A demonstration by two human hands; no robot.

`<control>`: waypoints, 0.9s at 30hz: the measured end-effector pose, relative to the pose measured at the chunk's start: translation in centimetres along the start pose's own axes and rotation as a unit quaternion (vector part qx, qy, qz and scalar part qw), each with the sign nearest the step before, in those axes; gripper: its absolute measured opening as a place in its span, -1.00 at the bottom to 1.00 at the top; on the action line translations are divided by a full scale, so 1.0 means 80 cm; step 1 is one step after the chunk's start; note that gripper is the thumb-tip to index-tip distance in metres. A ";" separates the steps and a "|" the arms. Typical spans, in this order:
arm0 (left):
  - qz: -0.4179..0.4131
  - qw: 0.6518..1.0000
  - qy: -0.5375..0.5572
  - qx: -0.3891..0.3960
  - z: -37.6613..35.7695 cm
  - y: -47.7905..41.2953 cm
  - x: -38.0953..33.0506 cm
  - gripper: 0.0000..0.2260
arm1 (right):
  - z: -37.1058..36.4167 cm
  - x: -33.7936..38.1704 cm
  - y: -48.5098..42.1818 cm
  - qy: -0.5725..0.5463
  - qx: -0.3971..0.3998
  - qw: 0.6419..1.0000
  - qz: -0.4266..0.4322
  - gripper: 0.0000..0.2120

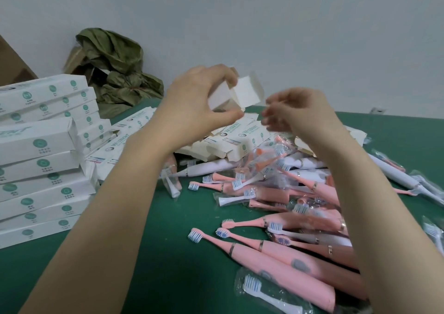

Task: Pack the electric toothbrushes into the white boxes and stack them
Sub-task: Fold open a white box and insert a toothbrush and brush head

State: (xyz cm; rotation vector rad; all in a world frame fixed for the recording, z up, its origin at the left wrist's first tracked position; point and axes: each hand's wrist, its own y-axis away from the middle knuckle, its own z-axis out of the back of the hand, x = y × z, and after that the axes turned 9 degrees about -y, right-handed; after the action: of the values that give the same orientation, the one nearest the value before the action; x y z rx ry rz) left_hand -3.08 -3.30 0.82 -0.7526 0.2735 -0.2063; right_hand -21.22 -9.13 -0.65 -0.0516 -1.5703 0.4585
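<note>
I am holding one open box (242, 92) off the table (168, 241) at 12 o'clock from the view centre. The left hand (192, 97) is gripping it, thumb under and fingers curled over the top. Its open end and flaps are pointing toward 3 o'clock.

The right hand (295, 112) is hovering just beside that end with its fingers curled. It is blurred, so I cannot tell whether it is pinching a flap.

The toothbrushes (276, 253) are lying in a loose pile at 4 to 5 o'clock, many of them in clear sleeves. The stack (43, 169) of packed boxes is standing at 9 o'clock, and flat boxes (240, 140) are lying between the hands and the pile.

Handling notes:
- I am judging the box to be light, thin card that crushes easily, so I am gripping it along its edges and not on its broad faces.
- A toothbrush looks stiff and moderately light, and the sleeve is likely slippery.
- I am planning to take hold at the thick handle, not at the narrow neck or bristles.
</note>
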 end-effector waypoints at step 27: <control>0.069 0.997 0.006 0.023 0.020 0.004 0.031 -0.63 | -0.070 -0.078 0.037 0.710 0.174 0.680 0.056 -0.72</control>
State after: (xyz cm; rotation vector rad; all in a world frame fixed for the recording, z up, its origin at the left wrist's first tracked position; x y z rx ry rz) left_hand -0.17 -2.74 1.31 -0.6841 0.3305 -0.0857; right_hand -16.14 -6.93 -7.63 -0.1642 0.0924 0.5753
